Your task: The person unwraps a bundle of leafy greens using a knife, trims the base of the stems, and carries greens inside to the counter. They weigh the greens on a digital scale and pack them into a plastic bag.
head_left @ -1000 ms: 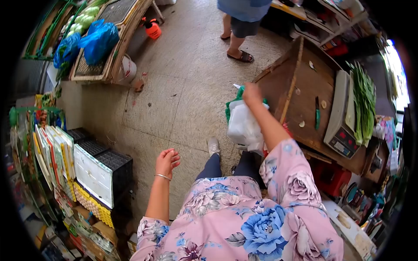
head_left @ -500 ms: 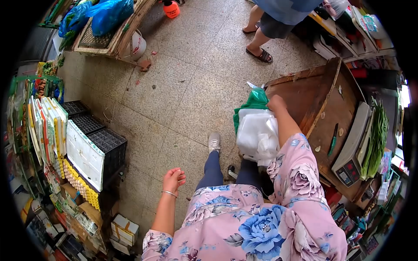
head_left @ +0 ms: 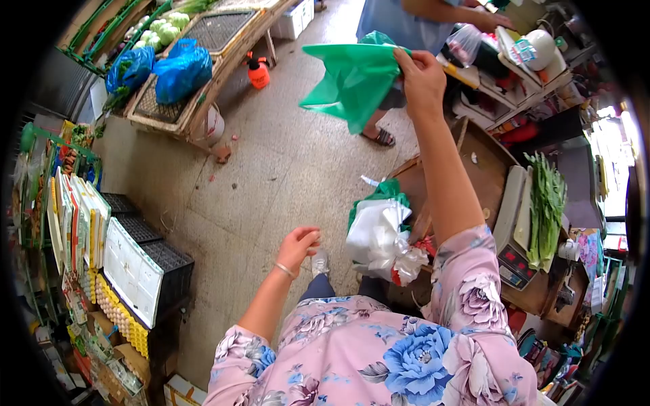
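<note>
My right hand (head_left: pixel 423 80) is stretched forward and pinches the edge of a green plastic bag (head_left: pixel 355 81), which hangs spread out to the left of my fingers. Below that arm, a bundle of white and clear plastic bags (head_left: pixel 374 233) hangs by the wooden table's edge, with more green plastic (head_left: pixel 401 193) behind it. My left hand (head_left: pixel 300 249) is in the air over the floor, fingers loosely bent and a little apart, holding nothing.
At right a wooden table (head_left: pixel 467 155) bears a scale (head_left: pixel 513 267) and long green vegetables (head_left: pixel 544 216). A person in a blue top (head_left: pixel 399 30) stands ahead by a shelf. Blue bags (head_left: pixel 183 71) lie on a stand at upper left. Black crates (head_left: pixel 169 267) and yellow egg trays (head_left: pixel 122 311) are at left.
My right hand has moved from the hanging bundle up and forward, taking a green plastic bag away with it. My left hand has risen slightly and moved right. The view has tilted upward.
</note>
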{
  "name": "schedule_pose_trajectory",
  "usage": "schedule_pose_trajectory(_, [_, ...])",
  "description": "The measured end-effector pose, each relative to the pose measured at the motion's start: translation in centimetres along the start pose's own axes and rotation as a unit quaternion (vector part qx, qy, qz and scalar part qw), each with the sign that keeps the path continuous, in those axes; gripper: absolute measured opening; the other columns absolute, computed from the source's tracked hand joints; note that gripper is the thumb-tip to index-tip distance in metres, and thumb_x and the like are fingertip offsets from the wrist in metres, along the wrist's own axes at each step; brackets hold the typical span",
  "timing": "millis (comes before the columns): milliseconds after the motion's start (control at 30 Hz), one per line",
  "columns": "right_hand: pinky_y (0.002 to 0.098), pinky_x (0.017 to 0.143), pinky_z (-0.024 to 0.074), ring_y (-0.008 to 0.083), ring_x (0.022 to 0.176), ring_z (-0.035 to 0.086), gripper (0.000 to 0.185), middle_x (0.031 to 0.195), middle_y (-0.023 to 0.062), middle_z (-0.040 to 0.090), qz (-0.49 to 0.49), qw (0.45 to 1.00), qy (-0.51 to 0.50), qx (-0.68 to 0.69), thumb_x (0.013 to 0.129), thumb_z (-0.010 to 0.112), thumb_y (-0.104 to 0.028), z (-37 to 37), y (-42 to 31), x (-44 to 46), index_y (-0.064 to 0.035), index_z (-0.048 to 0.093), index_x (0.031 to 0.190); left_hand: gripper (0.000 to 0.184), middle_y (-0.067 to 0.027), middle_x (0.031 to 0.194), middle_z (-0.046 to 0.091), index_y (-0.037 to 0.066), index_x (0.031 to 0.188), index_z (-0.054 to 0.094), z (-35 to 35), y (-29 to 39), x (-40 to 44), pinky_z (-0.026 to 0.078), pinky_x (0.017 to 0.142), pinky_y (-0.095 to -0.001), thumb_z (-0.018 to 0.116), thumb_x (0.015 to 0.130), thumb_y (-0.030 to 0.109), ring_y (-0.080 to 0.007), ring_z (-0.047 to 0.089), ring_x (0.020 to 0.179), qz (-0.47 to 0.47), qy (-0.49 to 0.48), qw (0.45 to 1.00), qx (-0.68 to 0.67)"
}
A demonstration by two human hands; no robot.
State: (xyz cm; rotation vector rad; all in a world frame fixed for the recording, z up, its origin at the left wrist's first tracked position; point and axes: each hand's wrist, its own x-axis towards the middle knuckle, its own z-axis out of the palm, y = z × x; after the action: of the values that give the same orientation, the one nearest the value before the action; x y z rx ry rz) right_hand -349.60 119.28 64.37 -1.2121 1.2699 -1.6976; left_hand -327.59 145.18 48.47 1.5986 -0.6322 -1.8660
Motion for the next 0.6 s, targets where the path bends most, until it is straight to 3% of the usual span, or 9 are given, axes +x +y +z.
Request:
schedule_pose_trajectory(100, [0.0190, 0.039, 0.0330, 0.0068, 0.046, 0.046, 0.022, 0.061, 0.0005, 0.051, 0.035, 0.996, 0.084, 0.013, 0.077, 0.065, -0.018, -3.8, -2.1, -3.4, -0.0008, 0.053, 0.082, 0.038, -0.0049, 0.103, 0.055, 0.007, 0.115, 0.049, 5.4, 5.8, -0.1, 0.043, 0.075, -0.0305, 0.054, 0.084, 0.027, -0.0152, 0.051, 0.095, 0.125, -0.084, 0.988, -0.026])
schedule_pose_trajectory(200, [0.0198, 0.038, 0.0332, 0.0070, 0.044, 0.044, 0.022, 0.060, 0.0000, 0.049, 0.047, 0.988, 0.148, 0.003, 0.079, 0.063, -0.019, -7.7, -2.9, -8.7, -0.0022, 0.051, 0.083, 0.047, -0.0040, 0.104, 0.054, 0.008, 0.118, 0.046, 10.0, 9.4, -0.8, 0.042, 0.078, -0.0336, 0.050, 0.084, 0.040, -0.0159, 0.048, 0.098, 0.161, -0.144, 0.973, -0.082])
schedule_pose_trajectory(300, [0.0198, 0.040, 0.0367, 0.0063, 0.046, 0.046, 0.026, 0.057, 0.0005, 0.050, 0.117, 0.971, 0.203, -0.052, 0.078, 0.065, -0.021, -11.6, -3.4, -13.0, -0.0022, 0.048, 0.083, 0.056, -0.0031, 0.102, 0.054, 0.008, 0.115, 0.047, 13.1, 10.5, -0.7, 0.041, 0.073, -0.0332, 0.043, 0.082, 0.054, -0.0164, 0.050, 0.092, 0.088, -0.186, 0.971, -0.121])
schedule_pose_trajectory(367, [0.0193, 0.038, 0.0356, 0.0056, 0.044, 0.044, 0.026, 0.057, 0.0000, 0.051, 0.093, 0.966, 0.240, 0.005, 0.080, 0.063, -0.023, -14.2, -2.8, -15.1, -0.0041, 0.046, 0.081, 0.059, -0.0021, 0.094, 0.055, 0.009, 0.101, 0.051, 14.6, 10.5, -0.7, 0.038, 0.068, -0.0310, 0.038, 0.079, 0.062, -0.0169, 0.052, 0.082, -0.032, -0.135, 0.985, -0.106])
schedule_pose_trajectory(400, [0.0188, 0.037, 0.0350, 0.0045, 0.043, 0.043, 0.026, 0.056, -0.0008, 0.050, 0.092, 0.963, 0.252, -0.013, 0.081, 0.062, -0.024, -15.4, -2.5, -15.9, -0.0051, 0.044, 0.081, 0.051, -0.0011, 0.079, 0.055, 0.010, 0.081, 0.054, 15.4, 10.4, -1.1, 0.036, 0.060, -0.0256, 0.043, 0.078, 0.060, -0.0148, 0.052, 0.067, -0.051, -0.102, 0.988, -0.106])
schedule_pose_trajectory(433, [0.0188, 0.037, 0.0350, 0.0045, 0.043, 0.043, 0.026, 0.056, -0.0008, 0.050, 0.089, 0.959, 0.269, -0.014, 0.081, 0.062, -0.024, -16.7, -2.5, -16.6, -0.0051, 0.044, 0.081, 0.051, -0.0011, 0.079, 0.055, 0.010, 0.081, 0.054, 15.9, 9.9, -1.1, 0.036, 0.060, -0.0256, 0.043, 0.078, 0.060, -0.0148, 0.052, 0.067, -0.056, -0.113, 0.988, -0.093])
schedule_pose_trajectory(500, [0.0182, 0.038, 0.0343, 0.0037, 0.044, 0.042, 0.026, 0.055, -0.0027, 0.048, 0.089, 0.963, 0.254, -0.011, 0.081, 0.062, -0.024, -18.7, -2.9, -17.9, -0.0051, 0.044, 0.081, 0.047, 0.0001, 0.065, 0.052, 0.009, 0.068, 0.053, 16.7, 8.1, -0.2, 0.034, 0.052, -0.0227, 0.048, 0.079, 0.055, -0.0117, 0.049, 0.058, -0.002, -0.029, 0.992, 0.122])
schedule_pose_trajectory(533, [0.0178, 0.038, 0.0323, 0.0028, 0.044, 0.041, 0.024, 0.055, -0.0036, 0.047, 0.084, 0.959, 0.269, -0.033, 0.081, 0.062, -0.022, -19.4, -3.0, -18.4, -0.0054, 0.044, 0.081, 0.047, 0.0001, 0.065, 0.052, 0.009, 0.068, 0.053, 17.2, 6.7, 0.4, 0.034, 0.052, -0.0227, 0.048, 0.079, 0.055, -0.0117, 0.049, 0.058, -0.002, -0.040, 0.990, 0.132])
schedule_pose_trajectory(600, [0.0177, 0.038, 0.0314, 0.0026, 0.044, 0.040, 0.024, 0.055, -0.0038, 0.047, 0.075, 0.958, 0.274, -0.030, 0.080, 0.063, -0.021, -21.2, -2.0, -19.3, -0.0057, 0.045, 0.081, 0.045, 0.0001, 0.061, 0.050, 0.007, 0.066, 0.054, 17.8, 4.1, 1.3, 0.032, 0.045, -0.0218, 0.050, 0.081, 0.049, -0.0091, 0.046, 0.054, 0.318, -0.001, 0.904, 0.287])
